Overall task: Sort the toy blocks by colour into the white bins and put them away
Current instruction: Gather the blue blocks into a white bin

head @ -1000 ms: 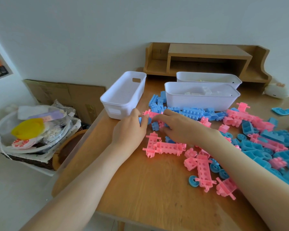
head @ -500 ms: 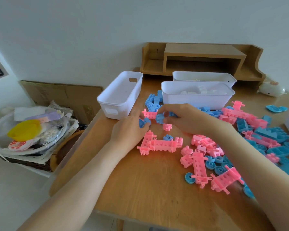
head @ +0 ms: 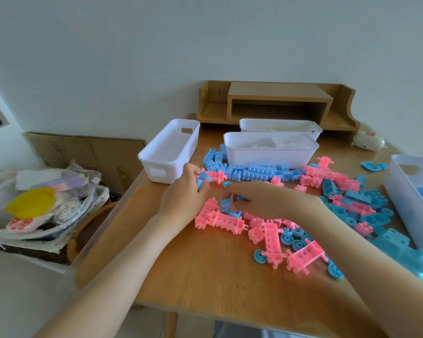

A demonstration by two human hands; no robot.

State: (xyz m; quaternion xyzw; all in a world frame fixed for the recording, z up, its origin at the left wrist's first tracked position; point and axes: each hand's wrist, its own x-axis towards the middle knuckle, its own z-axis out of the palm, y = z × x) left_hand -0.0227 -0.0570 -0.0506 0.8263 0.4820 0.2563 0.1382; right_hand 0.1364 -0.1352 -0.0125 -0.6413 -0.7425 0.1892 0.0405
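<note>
blue blocks (head: 254, 170) and pink blocks (head: 220, 220) lie mixed and loose over the wooden bench (head: 205, 284), some clipped into longer pieces. the left grip (head: 183, 195) is curled round a blue piece (head: 202, 181), just in front of the left bin (head: 166, 152). the right grip (head: 261, 201) pinches a small blue block (head: 226, 204) just above a long pink piece, near the bench's middle. the middle bin (head: 269, 156) stands behind the blue pile and holds white pieces. the back bin (head: 279, 125) sits close behind it. a low wooden shelf (head: 276, 101) stands at the bench's far edge against a pale wall. left of the bench, cardboard (head: 83, 147) leans on the wall, and a basket (head: 34, 240) holds plastic bags and something yellow.

the right bin (head: 401, 191) is cut off by the frame edge, with something blue inside it. the back bin's contents are hard to make out. a small white object (head: 369, 142) by the shelf is too blurred to name.
</note>
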